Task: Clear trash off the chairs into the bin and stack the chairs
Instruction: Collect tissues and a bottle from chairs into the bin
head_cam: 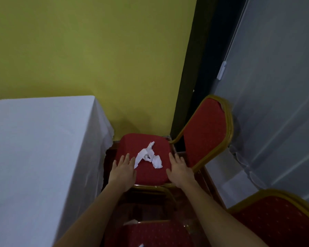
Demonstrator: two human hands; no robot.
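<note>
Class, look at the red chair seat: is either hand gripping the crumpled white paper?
No: the left hand and right hand are open, fingers straight, either side of the crumpled paper on the chair seat.

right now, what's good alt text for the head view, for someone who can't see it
A person's left hand and right hand, fingers straight, flank crumpled white paper on the seat of a red chair with a gold frame. A white-clothed table stands to its left against a yellow wall.

left hand (122, 172): bare
right hand (179, 171): bare
left forearm (89, 216): bare along its whole visible length
right forearm (219, 211): bare down to the lower edge
</note>
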